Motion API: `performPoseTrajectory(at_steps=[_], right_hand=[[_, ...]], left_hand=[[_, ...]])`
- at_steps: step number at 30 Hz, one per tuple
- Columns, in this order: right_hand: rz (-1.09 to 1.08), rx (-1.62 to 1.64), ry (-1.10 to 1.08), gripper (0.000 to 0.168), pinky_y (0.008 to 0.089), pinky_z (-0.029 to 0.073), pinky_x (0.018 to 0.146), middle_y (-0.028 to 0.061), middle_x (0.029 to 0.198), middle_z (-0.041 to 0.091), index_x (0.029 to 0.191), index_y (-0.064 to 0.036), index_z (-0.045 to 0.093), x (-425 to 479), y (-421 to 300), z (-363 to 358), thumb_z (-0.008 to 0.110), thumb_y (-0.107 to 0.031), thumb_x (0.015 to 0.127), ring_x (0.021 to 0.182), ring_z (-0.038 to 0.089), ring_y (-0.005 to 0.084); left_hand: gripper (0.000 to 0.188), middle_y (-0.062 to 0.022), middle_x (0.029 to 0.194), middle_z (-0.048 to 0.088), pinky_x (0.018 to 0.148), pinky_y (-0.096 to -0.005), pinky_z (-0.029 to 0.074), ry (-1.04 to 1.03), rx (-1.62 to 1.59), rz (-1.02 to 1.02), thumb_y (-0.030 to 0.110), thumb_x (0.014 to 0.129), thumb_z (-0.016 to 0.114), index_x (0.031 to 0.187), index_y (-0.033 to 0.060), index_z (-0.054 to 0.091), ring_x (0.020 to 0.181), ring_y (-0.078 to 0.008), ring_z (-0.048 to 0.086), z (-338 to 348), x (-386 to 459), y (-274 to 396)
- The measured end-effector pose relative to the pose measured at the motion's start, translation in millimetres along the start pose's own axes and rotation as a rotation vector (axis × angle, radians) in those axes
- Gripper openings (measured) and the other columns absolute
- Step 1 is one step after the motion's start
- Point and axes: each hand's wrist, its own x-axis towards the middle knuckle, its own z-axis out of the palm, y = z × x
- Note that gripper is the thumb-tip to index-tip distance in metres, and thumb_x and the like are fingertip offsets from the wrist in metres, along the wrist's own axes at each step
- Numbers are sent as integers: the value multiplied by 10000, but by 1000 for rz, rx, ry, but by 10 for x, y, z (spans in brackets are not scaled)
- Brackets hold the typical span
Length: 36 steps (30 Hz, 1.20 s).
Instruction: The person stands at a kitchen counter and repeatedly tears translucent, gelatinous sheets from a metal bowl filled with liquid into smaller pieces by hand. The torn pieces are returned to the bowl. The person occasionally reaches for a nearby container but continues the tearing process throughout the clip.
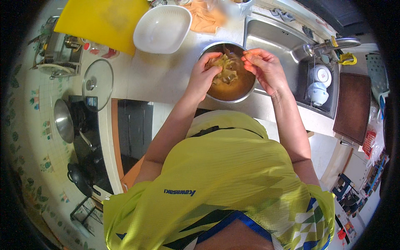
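A round metal bowl (230, 100) stands on the counter before me, holding brownish liquid. Over it, my left hand (203, 74) grips a clump of wet, translucent, yellow-brown leafy food (229, 67), its thin frilled pieces hanging from the fingers into the bowl. The exact kind of food cannot be told. My right hand (267, 67) is at the bowl's right rim, thumb and fingertips pinched on a small tan piece (248, 55) that is mostly hidden by the fingers.
A white oval basin (162, 29), an orange cloth (203, 18) and a yellow board (100, 25) lie behind and left. A glass lid (97, 84) is near the stove. Right are the steel sink (275, 34), faucet (337, 43), a rack with bowls (318, 93) and a brown board (352, 106).
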Motion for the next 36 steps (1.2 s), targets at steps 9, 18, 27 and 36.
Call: performPoseTrajectory(at_steps=[9, 18, 27, 36], right_hand=[[-279, -446, 80, 176, 269, 549, 795, 132, 954, 675, 1031, 84, 618, 735, -1039, 163, 595, -37, 906, 833, 663, 167], [-338, -780, 128, 121, 282, 581, 671, 134, 817, 669, 975, 64, 616, 2188, -1455, -45, 610, -19, 888, 714, 677, 190], [-447, -1786, 123, 141, 374, 526, 746, 156, 879, 691, 892, -72, 700, 2969, -1473, -146, 651, -67, 759, 792, 675, 288], [-460, -1825, -123, 363, 381, 515, 779, 159, 939, 694, 1054, -108, 684, 3342, -1361, -570, 758, -255, 731, 863, 667, 302]], left_hand=[[366, -47, 1088, 597, 826, -251, 449, 13, 5, -16, -8, 827, 571, 1192, 26, 564, 972, -120, 549, -56, -58, -26], [343, -49, 1037, 619, 814, -247, 464, 12, -42, 5, -35, 846, 564, 1183, 24, 565, 924, -114, 569, -93, -139, -166], [362, -58, 1138, 594, 894, -270, 447, 58, -110, -31, -19, 841, 553, 1201, 21, 550, 1039, -134, 550, -137, -82, -149], [379, -59, 1129, 597, 901, -270, 442, 86, -126, -138, -20, 836, 548, 1213, 25, 549, 1041, -139, 551, -127, 52, -123]])
